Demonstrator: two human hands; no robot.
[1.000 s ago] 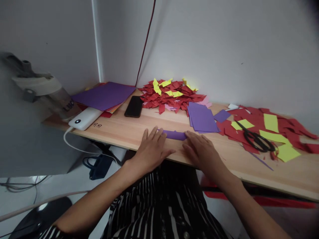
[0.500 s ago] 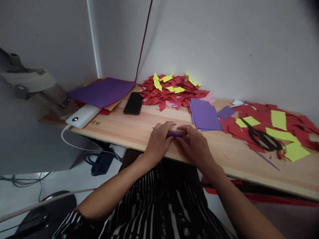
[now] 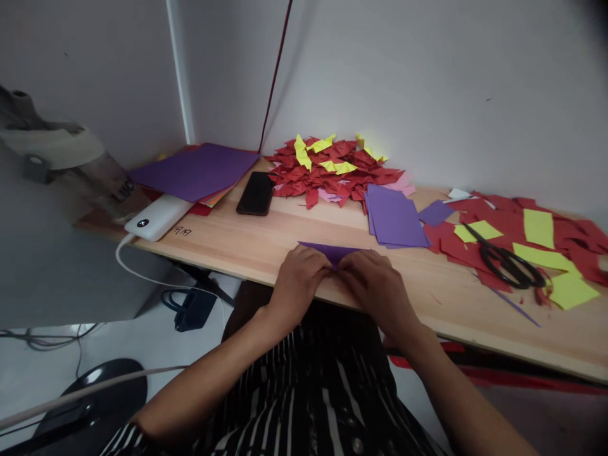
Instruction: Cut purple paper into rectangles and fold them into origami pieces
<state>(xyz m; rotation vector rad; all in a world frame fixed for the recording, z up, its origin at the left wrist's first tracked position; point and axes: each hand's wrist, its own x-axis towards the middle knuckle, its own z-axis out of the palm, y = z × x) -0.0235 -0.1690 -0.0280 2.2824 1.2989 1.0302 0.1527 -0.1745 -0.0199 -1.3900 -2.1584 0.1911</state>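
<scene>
A folded piece of purple paper [image 3: 335,251] lies at the table's front edge, its long straight edge facing away from me. My left hand [image 3: 300,278] grips its near side from the left, fingers curled and pressed together. From the right, my right hand [image 3: 375,283] pinches the same paper close to the left fingertips. Both hands cover most of the paper's lower part. Just beyond the right hand rests a stack of purple paper sheets [image 3: 396,217].
Folded red and yellow paper pieces [image 3: 332,171] are heaped against the wall. Black-handled scissors [image 3: 510,266] lie on red and yellow paper cuttings at right. A phone [image 3: 255,194], a white power bank [image 3: 156,217] and large purple sheets [image 3: 199,170] occupy the left side.
Both hands have curled down toward the table's front edge. More of the purple paper's far edge now shows beyond the fingers. The view has shifted slightly.
</scene>
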